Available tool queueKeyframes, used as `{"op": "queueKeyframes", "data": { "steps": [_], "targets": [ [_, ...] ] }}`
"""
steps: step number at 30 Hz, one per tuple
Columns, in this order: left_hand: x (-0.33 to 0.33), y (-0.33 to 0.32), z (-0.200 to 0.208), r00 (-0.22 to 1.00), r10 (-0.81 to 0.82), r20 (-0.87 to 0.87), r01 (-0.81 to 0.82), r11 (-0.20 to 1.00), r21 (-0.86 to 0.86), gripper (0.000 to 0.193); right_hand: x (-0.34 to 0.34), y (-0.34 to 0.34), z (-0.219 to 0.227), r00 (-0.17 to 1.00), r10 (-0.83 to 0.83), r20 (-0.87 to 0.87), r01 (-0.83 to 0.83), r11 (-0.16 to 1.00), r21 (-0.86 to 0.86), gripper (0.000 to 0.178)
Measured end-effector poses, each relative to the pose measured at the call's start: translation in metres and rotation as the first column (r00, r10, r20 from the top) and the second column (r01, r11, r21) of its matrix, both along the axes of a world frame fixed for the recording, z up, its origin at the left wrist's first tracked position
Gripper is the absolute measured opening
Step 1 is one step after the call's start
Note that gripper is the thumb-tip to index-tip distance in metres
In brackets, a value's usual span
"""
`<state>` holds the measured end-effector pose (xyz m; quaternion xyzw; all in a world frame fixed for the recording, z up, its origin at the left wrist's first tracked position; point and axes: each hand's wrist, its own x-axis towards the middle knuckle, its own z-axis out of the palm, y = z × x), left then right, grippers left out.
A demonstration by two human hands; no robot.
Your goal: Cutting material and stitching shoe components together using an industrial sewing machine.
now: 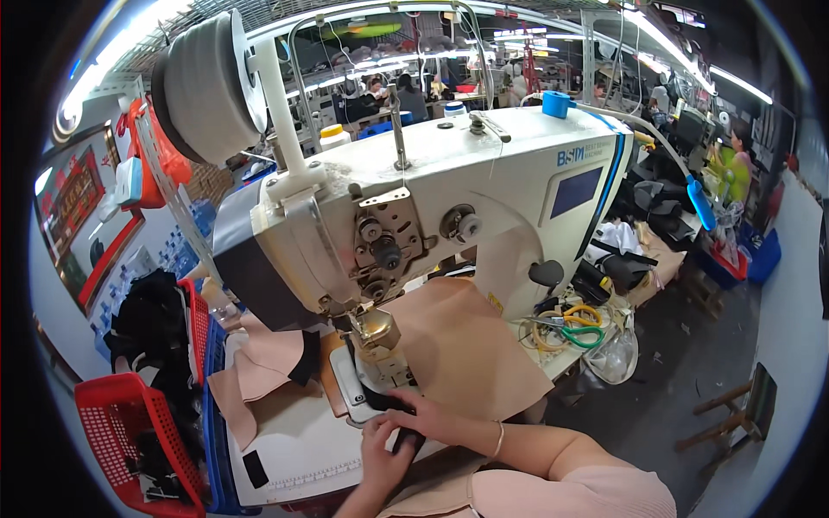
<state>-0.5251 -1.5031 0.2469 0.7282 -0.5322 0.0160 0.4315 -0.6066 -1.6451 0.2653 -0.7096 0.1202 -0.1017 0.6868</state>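
A narrow black fabric strip lies by the needle area of a large white sewing machine and runs back between my hands. My right hand reaches in from the right, its fingers closed on the strip close to the metal plate. Just nearer to me, my left hand pinches the strip's near part, its fingertips almost meeting the right hand. The fingers hide much of the strip.
Pink and black fabric pieces lie left of the needle; a tan sheet lies right. Green-handled scissors rest beyond. Red baskets hold black pieces at the left. A thread spool hangs above. A wooden stool stands right.
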Motion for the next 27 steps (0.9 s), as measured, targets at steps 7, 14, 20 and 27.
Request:
{"op": "queueKeyframes", "data": {
  "steps": [7,14,20,27],
  "targets": [
    [0.012,-0.008,0.011,0.074,-0.445,-0.893,-0.113,0.886,-0.451,0.039,-0.025,0.017,0.012,0.981,0.115,0.154,-0.029,0.881,-0.472,0.042],
    [0.124,-0.001,0.070,0.088,-0.746,-0.660,-0.317,0.607,-0.728,0.024,-0.067,0.021,-0.012,0.866,0.497,0.055,-0.467,0.843,-0.266,0.043],
    [0.127,0.026,0.072,0.351,-0.698,-0.624,-0.140,0.619,-0.772,0.024,-0.073,-0.002,-0.015,0.861,0.508,-0.008,-0.436,0.730,-0.526,0.050],
    [0.075,0.073,0.062,0.507,-0.471,-0.722,-0.206,0.747,-0.632,0.044,0.019,-0.158,0.030,0.976,-0.125,0.180,0.219,0.562,-0.798,0.022]
  ]
}}
